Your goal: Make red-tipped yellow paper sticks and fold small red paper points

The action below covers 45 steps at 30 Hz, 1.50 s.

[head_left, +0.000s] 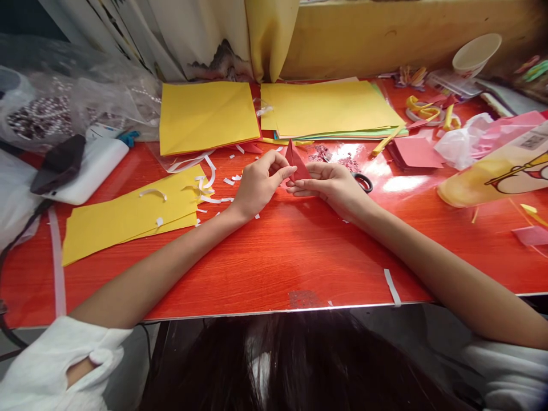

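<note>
A small folded red paper (296,162) with a pointed top stands between my two hands, above the middle of the red table (274,257). My left hand (261,184) pinches its lower left side between thumb and fingers. From the right, my right hand (329,185) holds its lower edge, thumb on top and fingers beneath. The fingertips of both hands nearly meet at the base of the paper. Part of the fold is hidden behind the fingers.
Yellow sheets (205,117) and another yellow stack (325,111) lie at the back. Yellow strips (128,214) and white scraps are at left. Behind my right hand, a black scissor handle (363,182) shows. Red squares (416,153) and a patterned cup (492,171) lie at right.
</note>
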Tool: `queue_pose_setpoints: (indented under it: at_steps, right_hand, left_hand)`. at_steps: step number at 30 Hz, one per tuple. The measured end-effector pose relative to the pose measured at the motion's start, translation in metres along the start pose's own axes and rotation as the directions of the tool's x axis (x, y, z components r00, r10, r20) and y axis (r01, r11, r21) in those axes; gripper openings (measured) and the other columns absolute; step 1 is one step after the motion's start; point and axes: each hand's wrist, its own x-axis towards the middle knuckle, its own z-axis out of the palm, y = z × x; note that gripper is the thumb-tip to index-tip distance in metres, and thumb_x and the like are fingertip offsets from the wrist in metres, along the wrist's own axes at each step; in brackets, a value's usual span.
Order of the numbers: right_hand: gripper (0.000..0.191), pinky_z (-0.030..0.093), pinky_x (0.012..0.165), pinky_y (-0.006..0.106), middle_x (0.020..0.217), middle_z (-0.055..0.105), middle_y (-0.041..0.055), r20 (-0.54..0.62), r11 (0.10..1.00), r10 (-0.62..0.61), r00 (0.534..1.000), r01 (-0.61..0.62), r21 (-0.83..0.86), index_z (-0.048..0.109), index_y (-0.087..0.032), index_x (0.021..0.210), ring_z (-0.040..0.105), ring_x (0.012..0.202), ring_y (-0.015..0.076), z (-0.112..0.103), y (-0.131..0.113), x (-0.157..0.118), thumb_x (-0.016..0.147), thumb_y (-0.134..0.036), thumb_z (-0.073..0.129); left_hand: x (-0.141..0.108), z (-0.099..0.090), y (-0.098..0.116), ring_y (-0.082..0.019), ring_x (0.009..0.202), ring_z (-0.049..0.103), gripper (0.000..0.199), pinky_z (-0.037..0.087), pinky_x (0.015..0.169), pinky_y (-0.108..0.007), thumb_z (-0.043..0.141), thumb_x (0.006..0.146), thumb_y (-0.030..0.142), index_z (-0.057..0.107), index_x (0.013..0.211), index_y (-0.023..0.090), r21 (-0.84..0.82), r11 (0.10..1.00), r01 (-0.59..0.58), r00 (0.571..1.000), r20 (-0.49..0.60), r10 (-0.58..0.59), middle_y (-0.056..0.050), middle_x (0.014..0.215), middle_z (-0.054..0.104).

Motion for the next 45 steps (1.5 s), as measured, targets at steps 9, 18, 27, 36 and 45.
queue_pose_setpoints:
  at_steps: [9, 18, 27, 36, 45]
  right_hand:
    - [0.02, 0.055, 0.082, 0.029, 0.087, 0.07, 0.0047, 0.024, 1.0, 0.003, 1.0, -0.004, 0.016, 0.067, -0.016, 0.09, 0.068, 0.081, 0.0154, 0.0, -0.002, -0.001, 0.07, -0.019, 0.07]
    - [0.018, 0.054, 0.083, 0.029, 0.083, 0.07, 0.0044, 0.005, 0.999, 0.009, 1.0, -0.009, 0.032, 0.067, -0.015, 0.086, 0.068, 0.082, 0.0152, 0.003, -0.003, -0.001, 0.069, -0.02, 0.07]
    - [0.016, 0.056, 0.072, 0.026, 0.079, 0.068, 0.0038, -0.071, 1.0, -0.005, 0.997, 0.004, -0.009, 0.065, -0.014, 0.081, 0.067, 0.07, 0.0125, 0.007, -0.003, -0.002, 0.067, -0.021, 0.072]
    - [0.017, 0.056, 0.071, 0.023, 0.08, 0.068, 0.0034, -0.074, 0.999, -0.004, 0.997, 0.008, 0.049, 0.066, -0.013, 0.083, 0.066, 0.069, 0.0111, 0.001, -0.001, 0.001, 0.068, -0.016, 0.071]
    - [0.028, 0.056, 0.063, 0.023, 0.072, 0.068, 0.0007, -0.072, 0.994, 0.015, 0.997, -0.007, 0.111, 0.053, -0.016, 0.079, 0.067, 0.062, 0.0125, 0.004, 0.0, 0.003, 0.062, -0.014, 0.075]
  left_hand:
    - [-0.003, 0.0, 0.002, -0.008, 0.06, 0.05, 0.016, 0.04, 0.058, -0.024, 0.057, 0.082, 0.031, 0.053, 0.076, 0.017, 0.01, 1.0, -0.026, 1.0, -0.01, 0.026, 0.002, 0.067, 0.055]
    - [-0.003, 0.0, 0.004, -0.008, 0.061, 0.052, 0.014, 0.041, 0.059, -0.025, 0.056, 0.083, 0.029, 0.052, 0.076, 0.018, -0.012, 0.999, -0.036, 0.999, 0.004, 0.036, 0.002, 0.068, 0.055]
    - [-0.001, 0.002, -0.002, -0.008, 0.061, 0.051, 0.017, 0.043, 0.058, -0.024, 0.062, 0.078, 0.031, 0.051, 0.076, 0.018, -0.081, 0.997, 0.002, 1.0, -0.002, -0.002, 0.002, 0.07, 0.055]
    - [0.003, -0.001, -0.006, -0.007, 0.057, 0.047, 0.034, 0.039, 0.055, -0.023, 0.059, 0.077, 0.049, 0.055, 0.068, 0.015, -0.102, 0.986, 0.131, 0.988, 0.096, -0.122, 0.0, 0.066, 0.054]
    - [0.003, -0.001, -0.004, -0.007, 0.057, 0.045, 0.03, 0.035, 0.055, -0.022, 0.062, 0.074, 0.039, 0.051, 0.061, 0.014, -0.144, 0.977, 0.157, 0.982, 0.125, -0.14, 0.002, 0.06, 0.051]
